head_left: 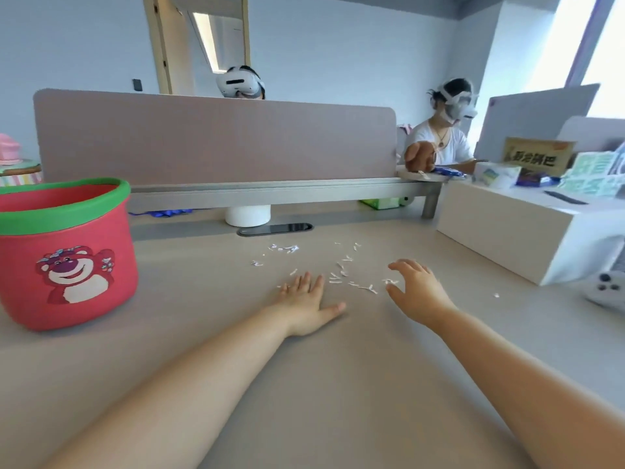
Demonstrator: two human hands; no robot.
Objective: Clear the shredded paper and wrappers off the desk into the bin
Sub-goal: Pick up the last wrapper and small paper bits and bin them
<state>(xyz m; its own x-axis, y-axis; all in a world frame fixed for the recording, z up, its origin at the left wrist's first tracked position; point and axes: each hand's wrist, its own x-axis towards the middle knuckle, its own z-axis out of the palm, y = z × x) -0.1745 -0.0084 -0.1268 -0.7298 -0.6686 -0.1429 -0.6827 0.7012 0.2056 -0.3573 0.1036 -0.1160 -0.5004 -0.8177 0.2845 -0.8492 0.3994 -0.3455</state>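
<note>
Small white shreds of paper [341,274] lie scattered over the middle of the beige desk [304,384]. My left hand [306,301] lies flat on the desk, palm down and fingers apart, just left of the shreds. My right hand [417,292] hovers at their right side with curled, spread fingers, its fingertips over a few shreds; it holds nothing. A lone shred [496,295] lies further right. The red bin [64,252] with a green rim and a bear picture stands upright at the desk's left. No wrappers show on this desk.
A pink divider panel [213,137] closes the desk's far side, with a white cylinder [248,214] and a dark cable slot [274,229] below it. A white box [507,228] with packets stands at the right, a white controller [605,292] beside it. Two persons sit behind.
</note>
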